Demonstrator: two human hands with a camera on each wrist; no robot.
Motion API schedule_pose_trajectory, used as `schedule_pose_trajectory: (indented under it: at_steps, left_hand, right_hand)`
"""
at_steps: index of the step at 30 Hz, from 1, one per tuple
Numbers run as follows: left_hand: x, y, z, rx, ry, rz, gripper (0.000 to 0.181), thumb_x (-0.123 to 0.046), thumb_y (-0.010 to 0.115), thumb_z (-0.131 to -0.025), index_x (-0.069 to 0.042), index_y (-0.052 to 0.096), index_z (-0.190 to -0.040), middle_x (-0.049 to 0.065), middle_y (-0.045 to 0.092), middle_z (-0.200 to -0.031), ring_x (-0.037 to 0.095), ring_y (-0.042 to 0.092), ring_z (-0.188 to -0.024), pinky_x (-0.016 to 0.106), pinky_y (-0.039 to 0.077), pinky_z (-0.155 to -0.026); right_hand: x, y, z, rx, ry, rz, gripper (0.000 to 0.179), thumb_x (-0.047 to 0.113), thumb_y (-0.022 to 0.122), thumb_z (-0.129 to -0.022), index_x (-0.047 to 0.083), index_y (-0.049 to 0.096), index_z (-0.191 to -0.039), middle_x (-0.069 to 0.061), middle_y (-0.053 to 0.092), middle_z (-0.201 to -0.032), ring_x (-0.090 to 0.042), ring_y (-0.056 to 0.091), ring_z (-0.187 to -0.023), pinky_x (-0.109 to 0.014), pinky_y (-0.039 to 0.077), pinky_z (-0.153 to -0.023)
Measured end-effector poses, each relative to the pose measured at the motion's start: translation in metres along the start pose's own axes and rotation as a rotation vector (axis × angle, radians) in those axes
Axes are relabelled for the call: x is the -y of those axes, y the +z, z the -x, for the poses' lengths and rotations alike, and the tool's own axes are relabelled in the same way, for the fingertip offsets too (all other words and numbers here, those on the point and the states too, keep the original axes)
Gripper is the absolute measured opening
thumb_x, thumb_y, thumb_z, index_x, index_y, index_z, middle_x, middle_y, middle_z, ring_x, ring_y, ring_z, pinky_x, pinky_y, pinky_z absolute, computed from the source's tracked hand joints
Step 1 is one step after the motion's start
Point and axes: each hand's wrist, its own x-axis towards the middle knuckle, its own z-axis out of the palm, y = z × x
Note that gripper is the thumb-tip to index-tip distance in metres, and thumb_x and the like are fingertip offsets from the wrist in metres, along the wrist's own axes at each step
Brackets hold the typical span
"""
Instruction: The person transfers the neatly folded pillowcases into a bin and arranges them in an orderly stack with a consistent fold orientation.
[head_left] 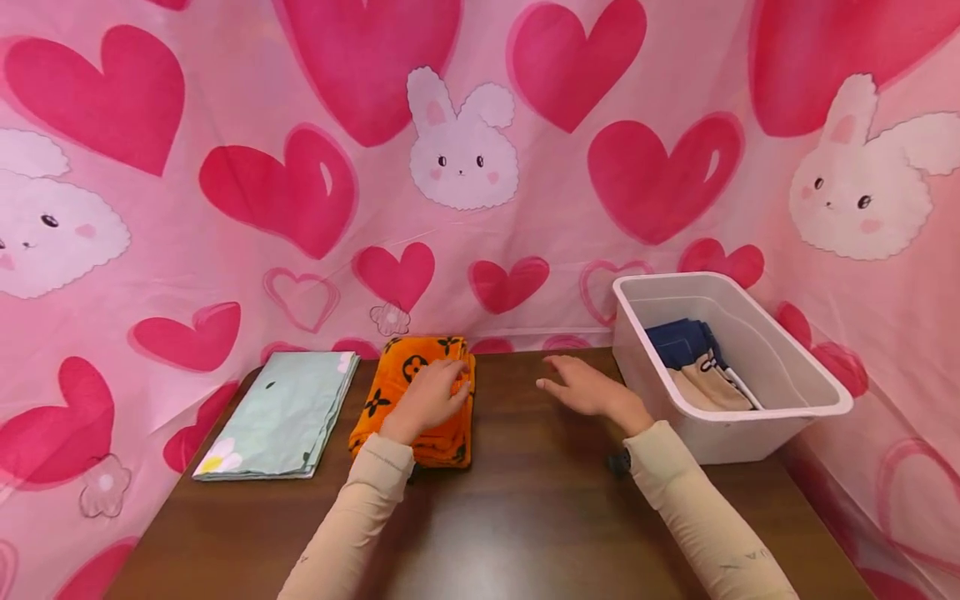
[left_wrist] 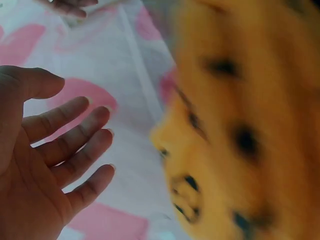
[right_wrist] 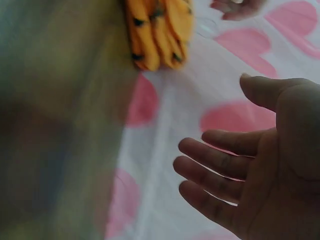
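Head view: your left hand (head_left: 429,400), fingers loosely extended and gripping nothing, is over the orange cloth (head_left: 396,379), which lies folded on the surface (head_left: 510,492). Your right hand (head_left: 588,387), equally relaxed and holding nothing, is at the cloth's three o'clock, before the bin (head_left: 693,435); the green cloth (head_left: 281,417) lies at nine.

The orange cloth (head_left: 397,377) looks plush, the table (head_left: 517,492) glossy wood.
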Motion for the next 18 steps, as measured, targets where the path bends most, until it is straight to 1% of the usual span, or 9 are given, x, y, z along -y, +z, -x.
schedule_pose_trajectory:
  at_steps: [3,7,10,13,15,18]
  left_hand:
    - [0.018,0.003,0.016,-0.033,-0.027,0.022,0.029,-0.019,0.064,-0.100,-0.002,0.065,-0.123,0.014,0.068,-0.117,0.033,0.062,-0.110,0.052,0.047,-0.101]
    - [0.041,0.005,0.039,-0.119,-0.060,0.034,0.025,-0.015,0.067,-0.097,-0.001,0.067,-0.118,0.014,0.069,-0.111,0.033,0.063,-0.105,0.052,0.050,-0.096]
    - [0.056,0.002,0.052,-0.180,-0.092,0.042,0.024,-0.013,0.068,-0.095,0.000,0.068,-0.115,0.015,0.069,-0.109,0.034,0.062,-0.104,0.052,0.050,-0.094]
    - [0.072,-0.003,0.059,-0.222,-0.134,0.066,0.024,-0.012,0.067,-0.096,0.002,0.068,-0.116,0.017,0.067,-0.108,0.036,0.060,-0.102,0.053,0.049,-0.093]
    - [0.083,-0.007,0.063,-0.247,-0.168,0.078,0.024,-0.011,0.066,-0.097,0.003,0.067,-0.116,0.019,0.067,-0.107,0.037,0.060,-0.101,0.054,0.048,-0.093]
    - [0.101,-0.011,0.066,-0.295,-0.224,0.080,0.022,-0.009,0.066,-0.096,0.004,0.068,-0.114,0.020,0.067,-0.105,0.038,0.060,-0.099,0.054,0.048,-0.091]
  right_hand:
    - [0.002,0.020,-0.006,0.010,0.019,0.008,0.058,0.035,0.058,-0.102,-0.007,0.050,-0.141,-0.028,0.057,-0.140,-0.045,0.051,-0.132,-0.057,0.037,-0.113]
    - [0.008,0.044,-0.013,0.018,0.037,-0.005,0.058,0.038,0.058,-0.102,-0.004,0.053,-0.140,-0.024,0.059,-0.139,-0.043,0.052,-0.131,-0.057,0.034,-0.115]
    - [0.015,0.058,-0.021,0.010,0.053,-0.033,0.058,0.040,0.057,-0.102,-0.003,0.054,-0.141,-0.022,0.058,-0.141,-0.041,0.051,-0.134,-0.057,0.030,-0.118]
    - [0.021,0.069,-0.032,-0.008,0.064,-0.053,0.058,0.042,0.055,-0.102,-0.002,0.055,-0.140,-0.020,0.059,-0.140,-0.039,0.050,-0.134,-0.057,0.029,-0.118]
    - [0.025,0.074,-0.040,-0.003,0.071,-0.069,0.058,0.044,0.054,-0.103,-0.002,0.057,-0.138,-0.019,0.060,-0.138,-0.039,0.051,-0.132,-0.056,0.032,-0.117]
    - [0.029,0.082,-0.049,0.013,0.083,-0.080,0.056,0.045,0.053,-0.103,-0.001,0.060,-0.134,-0.019,0.063,-0.131,-0.037,0.053,-0.124,-0.053,0.038,-0.112]
